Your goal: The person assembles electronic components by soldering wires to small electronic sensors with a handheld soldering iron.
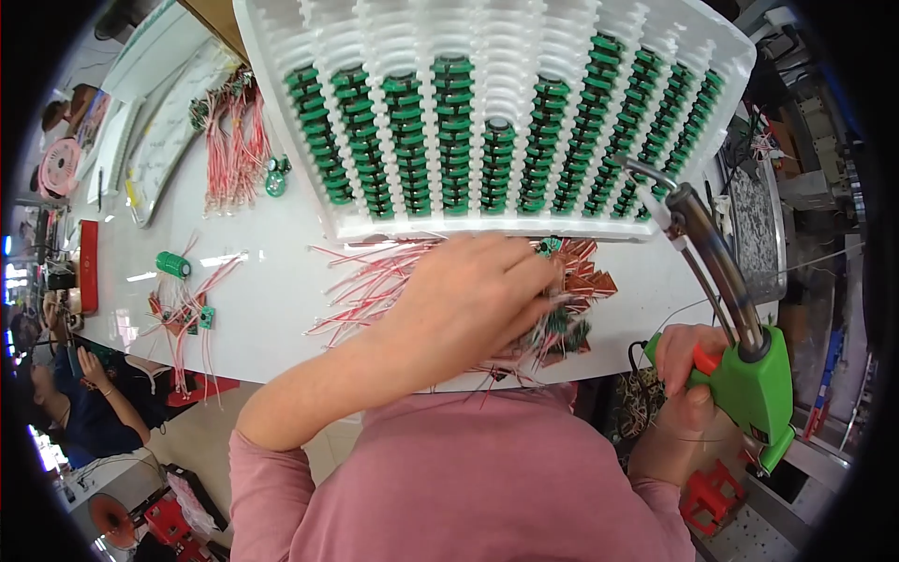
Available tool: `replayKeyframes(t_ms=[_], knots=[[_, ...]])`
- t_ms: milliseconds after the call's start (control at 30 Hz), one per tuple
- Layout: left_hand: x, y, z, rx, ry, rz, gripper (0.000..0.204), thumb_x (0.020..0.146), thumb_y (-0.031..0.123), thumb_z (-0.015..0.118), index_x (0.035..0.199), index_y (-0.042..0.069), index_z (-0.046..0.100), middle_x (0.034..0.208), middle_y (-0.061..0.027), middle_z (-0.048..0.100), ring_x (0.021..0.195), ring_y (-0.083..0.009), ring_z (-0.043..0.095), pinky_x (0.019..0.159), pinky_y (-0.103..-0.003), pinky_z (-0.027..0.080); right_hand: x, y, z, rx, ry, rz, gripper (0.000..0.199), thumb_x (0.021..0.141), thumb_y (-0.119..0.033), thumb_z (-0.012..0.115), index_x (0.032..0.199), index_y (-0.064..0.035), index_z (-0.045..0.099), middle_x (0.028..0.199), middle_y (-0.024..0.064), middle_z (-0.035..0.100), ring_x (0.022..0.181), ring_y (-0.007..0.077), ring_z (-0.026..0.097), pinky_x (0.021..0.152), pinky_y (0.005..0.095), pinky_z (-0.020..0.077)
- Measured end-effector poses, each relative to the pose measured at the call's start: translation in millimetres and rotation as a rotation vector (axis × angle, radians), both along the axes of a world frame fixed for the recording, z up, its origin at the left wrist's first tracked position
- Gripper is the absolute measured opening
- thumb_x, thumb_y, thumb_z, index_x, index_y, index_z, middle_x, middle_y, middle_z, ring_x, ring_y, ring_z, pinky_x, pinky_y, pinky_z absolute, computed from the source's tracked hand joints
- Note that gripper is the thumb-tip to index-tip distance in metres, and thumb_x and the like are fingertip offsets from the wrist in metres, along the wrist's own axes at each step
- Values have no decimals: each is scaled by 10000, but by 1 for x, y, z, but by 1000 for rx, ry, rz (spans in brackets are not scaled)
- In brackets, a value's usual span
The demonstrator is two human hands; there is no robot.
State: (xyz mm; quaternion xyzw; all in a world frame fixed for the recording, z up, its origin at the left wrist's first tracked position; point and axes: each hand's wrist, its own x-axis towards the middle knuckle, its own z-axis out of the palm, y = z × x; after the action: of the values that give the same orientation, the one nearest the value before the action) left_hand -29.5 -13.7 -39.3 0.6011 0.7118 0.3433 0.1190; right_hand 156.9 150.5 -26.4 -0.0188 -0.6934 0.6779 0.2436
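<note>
My left hand reaches over a pile of small brown circuit boards with red and white wires fanning out to the left. Its fingers are bent and bunched together; motion blurs the tips, so what they pinch, if anything, cannot be made out. Green parts lie by the fingertips. At the right, my right hand is wrapped round a green soldering gun with a red trigger. The gun's long barrel points up and away, its bent tip in front of the foam tray's right side.
A white foam tray with rows of green cylindrical parts stands behind the pile. Wired bundles and a green capacitor-like cylinder lie on the left of the white table. Another person sits at far left.
</note>
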Motion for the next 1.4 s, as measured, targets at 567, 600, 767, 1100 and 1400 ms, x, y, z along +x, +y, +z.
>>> replayKeyframes(t_ms=[567,600,767,1100,1400], knots=[[-6,-49,-16,124,98,469,98,744,71,602,835,33,596,811,-82,587,765,-250,532,673,-339,418,-16,3,-3,35,-21,52,504,796,-369,608,1152,-65,423,536,-44,398,448,64,330,443,214,266],[-7,-42,-21,144,135,470,109,737,82,607,840,48,598,829,-69,575,775,-245,524,673,-336,419,-18,2,0,58,-27,70,507,799,-363,605,1167,-64,424,537,-42,400,453,66,334,448,214,266],[-6,-42,-17,2,290,442,102,731,87,610,825,56,587,811,-58,558,766,-239,516,666,-335,414,-20,-7,10,82,-44,84,496,807,-352,597,1179,-65,439,539,-38,400,466,68,343,455,210,265],[-2,-23,-6,124,260,325,79,718,97,610,779,59,579,748,-46,541,741,-213,506,635,-328,415,-25,-13,20,29,-112,-32,447,740,-425,638,911,-50,466,530,-14,426,476,83,374,455,223,274],[-11,-38,-3,85,106,440,84,717,96,584,772,34,595,756,-65,581,715,-247,528,637,-366,424,-29,-22,28,-13,-183,-118,492,661,-486,693,639,-28,512,536,17,457,494,110,403,450,233,274]])
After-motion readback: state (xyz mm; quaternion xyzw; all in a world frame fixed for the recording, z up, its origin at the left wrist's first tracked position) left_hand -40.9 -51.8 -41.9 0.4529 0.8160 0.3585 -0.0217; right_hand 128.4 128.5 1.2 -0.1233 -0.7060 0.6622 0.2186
